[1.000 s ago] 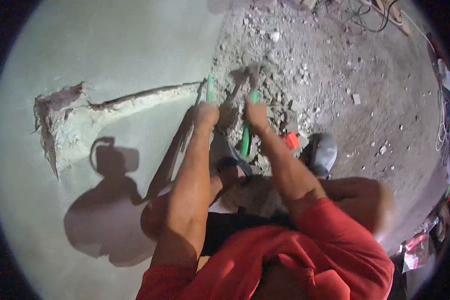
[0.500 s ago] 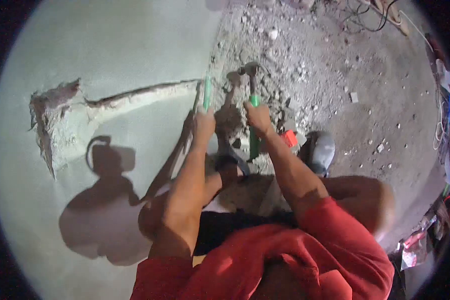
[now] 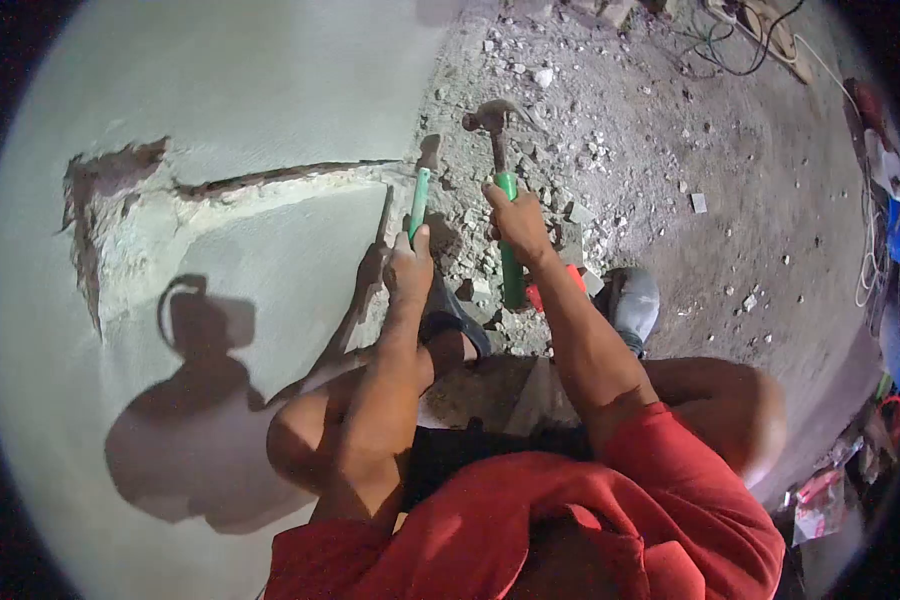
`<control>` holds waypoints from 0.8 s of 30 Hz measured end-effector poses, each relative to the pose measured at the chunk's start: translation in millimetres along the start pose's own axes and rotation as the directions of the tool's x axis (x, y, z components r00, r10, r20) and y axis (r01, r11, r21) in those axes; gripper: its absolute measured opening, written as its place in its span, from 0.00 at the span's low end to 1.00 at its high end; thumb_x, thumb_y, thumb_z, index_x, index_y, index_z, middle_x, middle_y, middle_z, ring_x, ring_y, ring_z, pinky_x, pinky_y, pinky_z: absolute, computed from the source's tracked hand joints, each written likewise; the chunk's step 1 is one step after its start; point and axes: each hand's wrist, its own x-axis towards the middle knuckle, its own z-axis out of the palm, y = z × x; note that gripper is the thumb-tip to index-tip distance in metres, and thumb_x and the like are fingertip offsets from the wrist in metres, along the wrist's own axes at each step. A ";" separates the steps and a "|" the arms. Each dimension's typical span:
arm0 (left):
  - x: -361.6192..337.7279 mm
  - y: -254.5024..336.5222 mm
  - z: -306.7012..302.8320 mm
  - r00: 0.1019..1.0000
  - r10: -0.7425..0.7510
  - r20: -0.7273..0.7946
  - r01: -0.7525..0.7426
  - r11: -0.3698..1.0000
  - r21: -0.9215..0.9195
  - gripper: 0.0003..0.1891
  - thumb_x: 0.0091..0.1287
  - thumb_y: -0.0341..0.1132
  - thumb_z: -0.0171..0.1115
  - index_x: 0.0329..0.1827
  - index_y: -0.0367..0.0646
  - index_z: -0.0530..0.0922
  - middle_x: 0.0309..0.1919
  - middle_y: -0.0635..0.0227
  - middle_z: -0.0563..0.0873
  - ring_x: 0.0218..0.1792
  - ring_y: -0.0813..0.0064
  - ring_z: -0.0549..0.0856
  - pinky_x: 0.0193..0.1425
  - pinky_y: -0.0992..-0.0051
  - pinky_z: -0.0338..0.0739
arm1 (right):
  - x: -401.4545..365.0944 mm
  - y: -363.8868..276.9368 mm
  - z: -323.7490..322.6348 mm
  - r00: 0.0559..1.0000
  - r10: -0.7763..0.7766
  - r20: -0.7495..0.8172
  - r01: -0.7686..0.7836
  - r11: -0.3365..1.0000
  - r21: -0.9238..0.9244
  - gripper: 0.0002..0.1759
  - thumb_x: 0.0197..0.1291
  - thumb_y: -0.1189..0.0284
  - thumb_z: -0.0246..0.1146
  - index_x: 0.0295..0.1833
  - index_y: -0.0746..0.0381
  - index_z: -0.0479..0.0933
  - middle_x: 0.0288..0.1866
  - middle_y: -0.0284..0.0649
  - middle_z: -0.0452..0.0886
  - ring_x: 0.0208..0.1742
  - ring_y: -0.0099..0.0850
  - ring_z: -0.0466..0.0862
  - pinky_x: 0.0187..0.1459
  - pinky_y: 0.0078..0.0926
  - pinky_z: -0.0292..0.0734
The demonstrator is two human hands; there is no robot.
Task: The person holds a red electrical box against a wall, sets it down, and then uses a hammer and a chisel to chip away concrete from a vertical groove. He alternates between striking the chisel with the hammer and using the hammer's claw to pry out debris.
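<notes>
My right hand (image 3: 523, 228) is closed round the green grip of a claw hammer (image 3: 507, 185). The hammer's dark head stands above the rubble, pointing away from me. In my left hand (image 3: 409, 268) is a slim, green-gripped chisel (image 3: 419, 205), held beside the wall; its working tip cannot be made out. The two tools are apart. Left of them, the grey plastered wall (image 3: 270, 240) has a narrow chipped groove (image 3: 290, 177), which runs from near the chisel to a rough broken recess (image 3: 120, 215).
Broken rubble (image 3: 560, 130) covers the floor along the wall. A red object (image 3: 573, 280) lies partly behind my right forearm. My shod feet (image 3: 632, 308) are beside the debris. Cables (image 3: 755, 60) lie at the far right, with plastic bags (image 3: 822, 505) along the right edge.
The hammer head has moved slightly up and left in view. My left hand and the chisel are a little lower, with the chisel leaning more to the right. Both grips stay closed.
</notes>
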 end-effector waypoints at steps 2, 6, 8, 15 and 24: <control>5.4 -6.7 1.4 1.000 -0.023 0.021 0.026 0.986 -0.167 0.25 0.72 0.55 0.54 0.43 0.38 0.79 0.28 0.42 0.83 0.33 0.41 0.84 0.34 0.51 0.76 | -7.0 -1.6 2.8 0.999 -0.045 0.011 0.045 0.999 -0.017 0.21 0.61 0.56 0.62 0.34 0.65 0.73 0.19 0.38 0.75 0.19 0.28 0.77 0.24 0.32 0.74; 11.5 -23.3 6.8 0.996 0.059 -0.070 -0.070 0.984 -0.162 0.23 0.72 0.52 0.54 0.47 0.37 0.79 0.36 0.41 0.84 0.38 0.40 0.84 0.38 0.52 0.78 | -19.7 -13.4 7.2 0.996 -0.053 0.067 0.052 0.999 0.010 0.19 0.61 0.58 0.63 0.35 0.65 0.73 0.20 0.36 0.76 0.19 0.27 0.77 0.22 0.30 0.73; 10.6 -40.8 17.2 0.990 0.088 -0.111 -0.101 0.987 -0.122 0.23 0.73 0.52 0.54 0.49 0.37 0.79 0.38 0.41 0.85 0.40 0.40 0.84 0.40 0.52 0.78 | -25.7 -20.4 4.1 0.994 -0.058 0.093 0.061 0.997 -0.038 0.18 0.61 0.58 0.63 0.35 0.65 0.73 0.21 0.36 0.77 0.19 0.26 0.77 0.22 0.29 0.73; 3.4 -31.6 -0.2 0.993 -0.065 -0.098 0.045 0.979 -0.197 0.23 0.73 0.52 0.54 0.46 0.37 0.78 0.35 0.41 0.85 0.39 0.38 0.84 0.41 0.49 0.77 | -27.9 -6.2 5.6 0.992 -0.101 0.071 0.109 0.987 -0.117 0.28 0.64 0.47 0.60 0.38 0.66 0.76 0.20 0.37 0.76 0.21 0.28 0.75 0.27 0.31 0.71; -2.5 -39.1 17.9 0.951 0.016 -0.309 -0.063 0.988 -0.143 0.18 0.70 0.48 0.59 0.40 0.39 0.79 0.29 0.45 0.83 0.33 0.44 0.83 0.35 0.53 0.75 | -30.0 -21.6 11.0 0.984 -0.108 0.138 0.126 0.984 -0.124 0.33 0.67 0.43 0.54 0.35 0.66 0.76 0.18 0.35 0.74 0.19 0.28 0.74 0.24 0.30 0.68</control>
